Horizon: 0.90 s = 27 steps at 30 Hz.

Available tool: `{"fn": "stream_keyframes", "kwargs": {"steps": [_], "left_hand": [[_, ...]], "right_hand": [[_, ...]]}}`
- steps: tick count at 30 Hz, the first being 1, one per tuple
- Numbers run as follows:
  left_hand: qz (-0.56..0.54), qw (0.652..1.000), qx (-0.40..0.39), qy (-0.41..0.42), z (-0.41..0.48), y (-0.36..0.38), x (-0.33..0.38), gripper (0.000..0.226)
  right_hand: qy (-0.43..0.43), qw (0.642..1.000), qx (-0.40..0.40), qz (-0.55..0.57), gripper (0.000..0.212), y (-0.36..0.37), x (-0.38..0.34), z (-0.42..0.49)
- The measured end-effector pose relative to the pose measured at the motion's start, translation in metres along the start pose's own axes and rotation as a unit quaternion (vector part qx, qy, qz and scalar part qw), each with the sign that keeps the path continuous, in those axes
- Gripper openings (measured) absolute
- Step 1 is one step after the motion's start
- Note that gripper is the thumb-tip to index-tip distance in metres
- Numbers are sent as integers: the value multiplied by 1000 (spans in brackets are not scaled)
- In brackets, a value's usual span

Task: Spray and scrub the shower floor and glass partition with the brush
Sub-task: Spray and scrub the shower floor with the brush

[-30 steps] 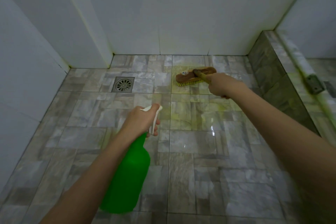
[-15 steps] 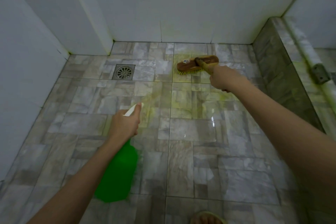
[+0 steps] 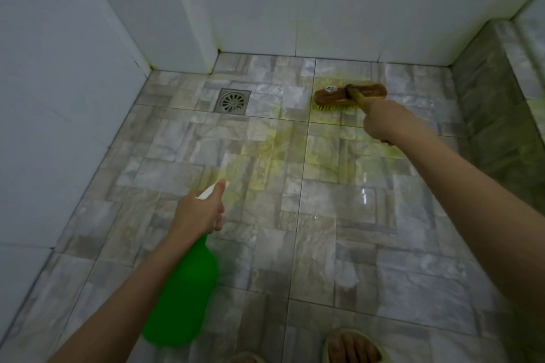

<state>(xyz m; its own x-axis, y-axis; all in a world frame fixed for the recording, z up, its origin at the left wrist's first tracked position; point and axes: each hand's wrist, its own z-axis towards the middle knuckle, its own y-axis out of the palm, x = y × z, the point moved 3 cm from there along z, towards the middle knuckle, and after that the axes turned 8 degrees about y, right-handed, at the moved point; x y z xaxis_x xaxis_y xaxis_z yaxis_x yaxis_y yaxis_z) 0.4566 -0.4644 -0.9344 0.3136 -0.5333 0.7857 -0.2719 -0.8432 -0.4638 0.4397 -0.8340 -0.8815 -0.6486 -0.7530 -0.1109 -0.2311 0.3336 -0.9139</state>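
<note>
My left hand [image 3: 199,212] grips the white trigger head of a green spray bottle [image 3: 184,298], nozzle aimed forward over the tiled shower floor [image 3: 324,244]. My right hand [image 3: 383,121] is closed around the wooden handle of a brown scrub brush [image 3: 333,96]. The brush head rests bristles-down on the floor near the back wall. A yellowish-green film [image 3: 274,150] spreads over the tiles between both hands and around the brush. The glass partition cannot be made out clearly.
A square metal drain [image 3: 233,100] sits left of the brush. White tiled walls [image 3: 295,9] close the back and left. A raised stone kerb [image 3: 495,115] runs along the right. A foot in a slipper [image 3: 351,348] shows at the bottom edge.
The view has tipped downward and the slippered foot has come into sight. My left hand with the bottle shifted left and lower. The brush stays near the back wall.
</note>
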Motion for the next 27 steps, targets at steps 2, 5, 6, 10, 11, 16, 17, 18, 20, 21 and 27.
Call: {"fn": "stream_keyframes", "kwargs": {"steps": [2,5,6,10,11,16,17,18,20,21,27], "left_hand": [[-6,1000,16,1,3,-2,-2,49],[-11,1000,-6,8,5,-1,7,46],[-2,999,-31,13,4,2,12,46],[-19,995,-94,23,6,35,33,40],[-40,993,-107,29,7,46,40,43],[-1,980,-191,62,-2,103,80,44],[-1,977,-200,68,-4,115,86,44],[-5,977,-201,74,-7,126,92,43],[-2,977,-193,89,-10,145,100,45],[3,975,-202,91,-10,154,103,47],[40,959,-263,101,-22,197,114,46]], "right_hand": [[1,1000,3,-5,86,1,-2,1],[-7,1000,10,-6,86,-1,-3,-1],[-7,1000,10,-6,85,-1,-3,-2],[42,998,-3,38,54,-4,13,2],[55,997,-7,57,45,-6,21,3],[47,995,9,84,40,-17,60,-10],[55,995,14,86,39,-16,69,-14],[67,993,18,92,38,-16,79,-18],[88,990,22,105,35,-15,101,-28],[97,989,26,110,35,-15,112,-32],[115,986,28,118,50,-17,157,-57]]}}
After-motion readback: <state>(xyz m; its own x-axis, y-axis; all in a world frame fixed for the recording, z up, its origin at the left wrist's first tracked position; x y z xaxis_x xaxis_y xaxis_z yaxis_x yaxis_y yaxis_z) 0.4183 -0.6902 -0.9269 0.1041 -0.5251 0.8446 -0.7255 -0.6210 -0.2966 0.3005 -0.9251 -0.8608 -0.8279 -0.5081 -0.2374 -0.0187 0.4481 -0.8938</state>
